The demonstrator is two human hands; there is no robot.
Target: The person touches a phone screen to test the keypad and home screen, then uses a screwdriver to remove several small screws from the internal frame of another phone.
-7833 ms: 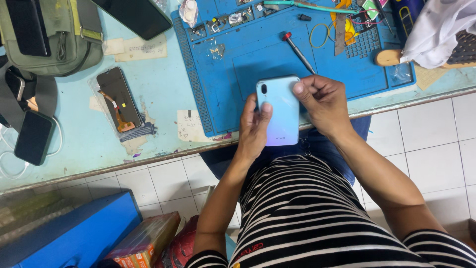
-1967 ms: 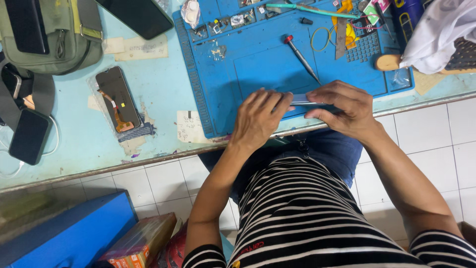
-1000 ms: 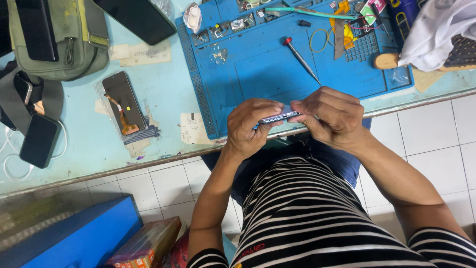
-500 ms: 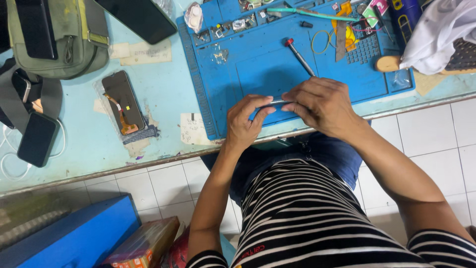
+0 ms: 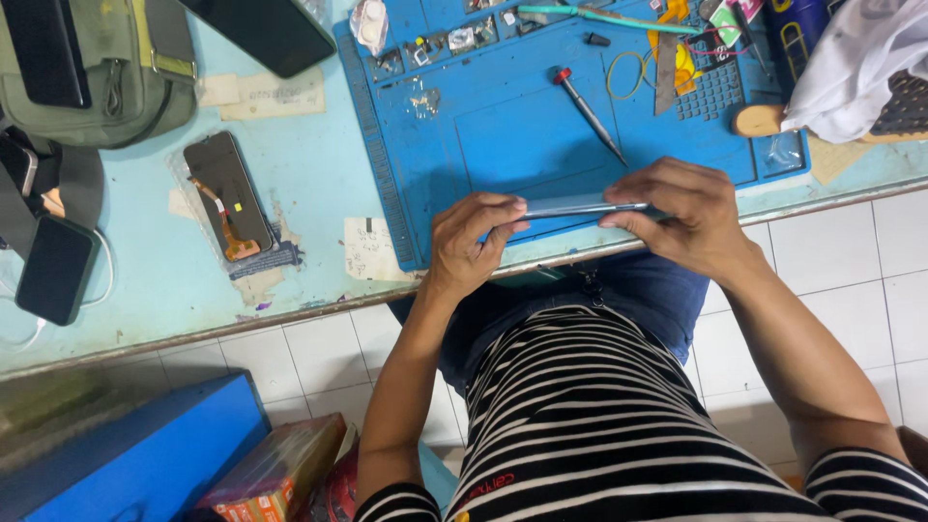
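Note:
I hold a light blue phone (image 5: 577, 206) edge-on between both hands, just above the near edge of a blue work mat (image 5: 503, 126). My left hand (image 5: 471, 245) grips its left end with the fingertips. My right hand (image 5: 681, 215) pinches its right end from above. Only the phone's thin side shows. A red-tipped screwdriver (image 5: 587, 112) lies on the mat just beyond my hands.
A detached phone screen (image 5: 227, 196) with a flex cable lies on the pale blue table to the left. A green bag (image 5: 97, 68) and a black phone (image 5: 56, 269) sit at far left. Small parts and tools crowd the mat's far edge. White cloth (image 5: 855, 63) lies at right.
Seconds ago the phone's back faced the camera; now it is turned flat, edge-on. In the last half second both hands shifted slightly, still gripping its two ends.

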